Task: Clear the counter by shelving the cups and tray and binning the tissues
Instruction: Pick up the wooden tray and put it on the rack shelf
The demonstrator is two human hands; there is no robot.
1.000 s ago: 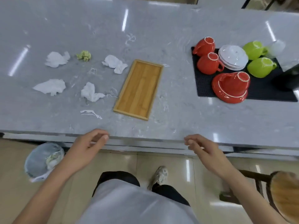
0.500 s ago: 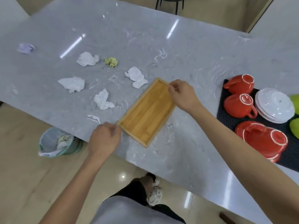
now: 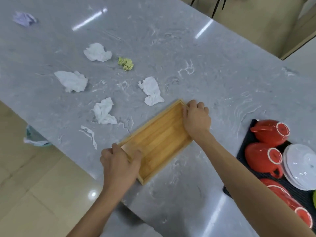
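Observation:
A shallow wooden tray (image 3: 157,141) lies slantwise on the grey marble counter (image 3: 171,48). My left hand (image 3: 119,166) grips its near short end and my right hand (image 3: 196,118) grips its far short end. Several crumpled white tissues (image 3: 152,91) lie left of the tray, with a yellow-green wad (image 3: 126,63) and a lilac wad (image 3: 24,18) further back. Upside-down red cups (image 3: 270,132) sit on a black mat (image 3: 256,175) at the right, beside stacked white saucers (image 3: 301,168). My right forearm hides part of the mat.
A waste bin with a liner (image 3: 35,137) stands on the tiled floor (image 3: 25,194) below the counter's left edge, mostly hidden by the counter. Chair legs (image 3: 217,4) show beyond the counter's far side.
Both hands rose from the counter's front edge to the tray and have closed over its two short ends. My view has swung left and closer.

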